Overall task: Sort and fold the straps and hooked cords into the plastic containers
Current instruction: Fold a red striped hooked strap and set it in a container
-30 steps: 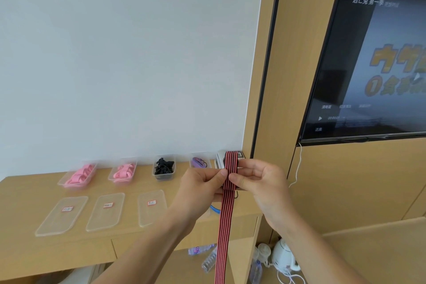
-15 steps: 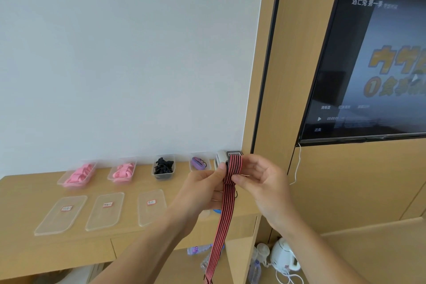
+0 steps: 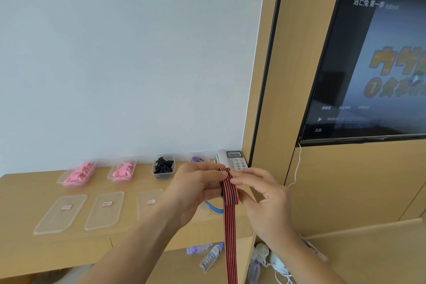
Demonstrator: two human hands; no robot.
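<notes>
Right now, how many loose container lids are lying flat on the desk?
3 visible, in a row along the desk's front: left lid, middle lid, right lid, each bearing a small red label. The left hand may hide another beyond the right one.

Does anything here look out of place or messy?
Mostly tidy. One oddity: plastic bottles lie tipped on the floor under the desk, and the striped strap dangles, only partly folded.

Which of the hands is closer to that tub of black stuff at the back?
Left. The left hand is just right of the black-filled container; the right hand is farther right, beyond the striped strap.
</notes>
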